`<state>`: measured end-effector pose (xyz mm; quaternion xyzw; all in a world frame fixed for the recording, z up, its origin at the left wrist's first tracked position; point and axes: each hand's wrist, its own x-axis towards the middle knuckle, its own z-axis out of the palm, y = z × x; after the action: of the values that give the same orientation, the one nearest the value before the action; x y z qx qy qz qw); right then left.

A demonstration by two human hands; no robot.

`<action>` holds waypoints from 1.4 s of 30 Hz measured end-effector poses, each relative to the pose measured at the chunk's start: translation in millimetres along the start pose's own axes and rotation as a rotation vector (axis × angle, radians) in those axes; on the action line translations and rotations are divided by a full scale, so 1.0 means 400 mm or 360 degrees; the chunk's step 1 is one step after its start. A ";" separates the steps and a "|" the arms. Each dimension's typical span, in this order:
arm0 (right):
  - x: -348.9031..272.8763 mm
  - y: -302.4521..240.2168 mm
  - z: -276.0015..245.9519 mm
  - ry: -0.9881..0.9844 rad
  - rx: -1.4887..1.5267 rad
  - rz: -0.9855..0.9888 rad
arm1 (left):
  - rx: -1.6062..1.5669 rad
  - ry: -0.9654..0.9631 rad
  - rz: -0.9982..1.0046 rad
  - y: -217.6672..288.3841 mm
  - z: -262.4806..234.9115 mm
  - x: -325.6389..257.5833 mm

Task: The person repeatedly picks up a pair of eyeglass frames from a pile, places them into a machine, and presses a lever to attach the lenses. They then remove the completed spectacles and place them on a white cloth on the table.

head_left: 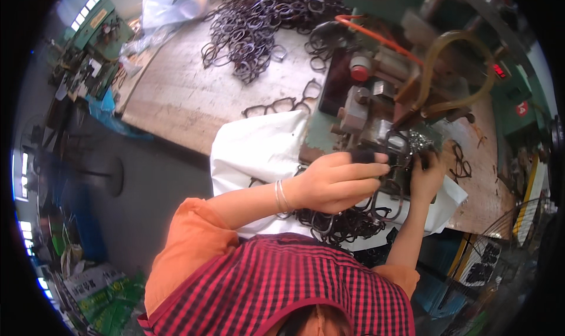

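My left hand [338,184], with bracelets at the wrist and a black cover on one finger, reaches in from the left. Its fingers are bent and closed at the edge of a dark eyeglass frame [396,140], held at the machine's fixture. On the far side of that frame my right hand [428,176] curls inward, its fingertips dark and partly hidden; what they grip does not show clearly. The green bench machine [351,113] has metal clamps, and shiny shavings [422,140] lie beside its fixture. Below my hands, a heap of dark eyeglass frames [344,225] rests on white cloth.
A large pile of eyeglass frames [253,35] covers the far tabletop, with a few frames [276,106] nearer. White cloth [253,147] drapes over the table edge. A yellowish hose [432,71] loops above my right hand. A wire guard [500,236] stands at right, another green machine [97,32] far left.
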<state>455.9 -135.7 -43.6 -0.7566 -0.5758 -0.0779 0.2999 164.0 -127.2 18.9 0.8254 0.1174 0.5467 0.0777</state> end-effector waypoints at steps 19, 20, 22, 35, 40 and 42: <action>-0.131 0.057 -0.107 0.0282 0.0676 0.0479 | 0.0813 -0.0362 -0.1088 -0.419 -0.274 -0.045; -0.146 0.063 -0.120 0.0263 0.0687 0.0548 | 0.0989 -0.0705 -0.1134 -0.412 -0.296 -0.101; -0.176 0.052 -0.156 0.0228 0.0711 0.0701 | 0.1195 -0.1122 -0.1229 -0.393 -0.313 -0.218; 0.064 -0.310 -0.097 0.0014 0.1652 0.0167 | -0.0535 0.0385 -0.1687 -0.331 -0.197 -0.152; 0.059 -0.333 -0.117 -0.0210 0.2145 0.0461 | -0.1049 0.0316 -0.0484 -0.088 -0.176 0.142; 0.059 -0.346 -0.119 -0.0264 0.2246 0.0475 | -0.0553 0.0373 -0.0569 -0.111 -0.132 0.208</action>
<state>347.5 -120.5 56.2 -0.4569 -0.4003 0.4116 0.6794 141.7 -61.3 101.7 0.6969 0.1740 0.6281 0.2992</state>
